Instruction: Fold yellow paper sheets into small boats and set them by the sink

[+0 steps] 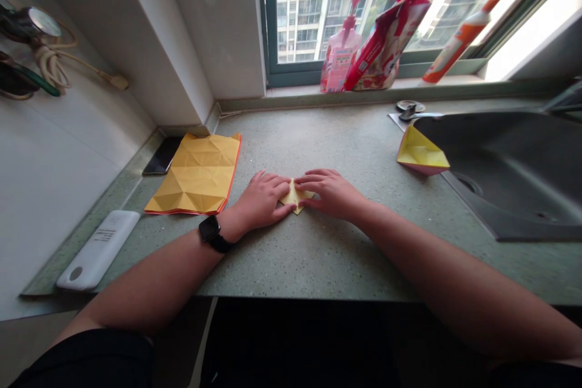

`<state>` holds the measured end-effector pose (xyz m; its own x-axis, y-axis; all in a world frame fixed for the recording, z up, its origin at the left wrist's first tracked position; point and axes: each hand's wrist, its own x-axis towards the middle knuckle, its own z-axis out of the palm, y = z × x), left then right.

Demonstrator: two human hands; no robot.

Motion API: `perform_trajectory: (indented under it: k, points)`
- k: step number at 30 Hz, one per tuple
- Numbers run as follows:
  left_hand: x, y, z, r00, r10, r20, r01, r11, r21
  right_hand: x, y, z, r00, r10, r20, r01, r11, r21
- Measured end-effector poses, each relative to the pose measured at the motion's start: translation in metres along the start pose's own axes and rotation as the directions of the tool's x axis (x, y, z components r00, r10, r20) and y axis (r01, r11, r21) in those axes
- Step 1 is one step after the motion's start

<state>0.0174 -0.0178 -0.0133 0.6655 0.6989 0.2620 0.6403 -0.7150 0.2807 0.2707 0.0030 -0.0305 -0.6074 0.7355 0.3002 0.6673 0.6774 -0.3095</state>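
A small piece of folded yellow paper (pixel 297 195) lies on the counter in front of me, its lower corner pointing towards me. My left hand (pixel 266 195) covers its left side, with the thumb low and the fingers along the top. From the right, my right hand (pixel 330 193) holds the other side in the same way, partly hiding that edge. A crease runs down the middle of the paper between my fingertips. To the left is a stack of creased orange-yellow paper (pixel 195 170). A folded yellow paper shape (pixel 421 151) with a pink outside stands by the sink.
A dark phone (pixel 160 156) and a white power bank (pixel 97 250) lie at left. The sink (pixel 513 176) is at right, with a spoon (pixel 416 113) behind the paper shape. A pink pump bottle (pixel 341 57), red bag (pixel 386 42) and orange-white bottle (pixel 464 39) line the windowsill.
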Motion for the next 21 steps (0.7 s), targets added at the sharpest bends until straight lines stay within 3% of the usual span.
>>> perform_trajectory:
  k: [11, 17, 21]
  points:
    - [-0.0034, 0.0079, -0.0071, 0.994, -0.055, 0.096, 0.048, 0.997, 0.068, 0.0001, -0.0059, -0.0081, 0.996, 0.021, 0.090, -0.018, 0.999, -0.039]
    - [-0.0048, -0.0003, -0.0057, 0.997, 0.045, -0.059, -0.041, 0.997, 0.058, 0.0005, -0.0024, -0.0080, 0.996, 0.016, 0.084, -0.016, 1.000, 0.003]
    - [-0.0032, 0.0000, -0.0087, 0.987, 0.161, -0.003, -0.161, 0.987, -0.005, 0.0001, -0.0033, -0.0085, 0.996, 0.019, 0.082, -0.020, 1.000, 0.006]
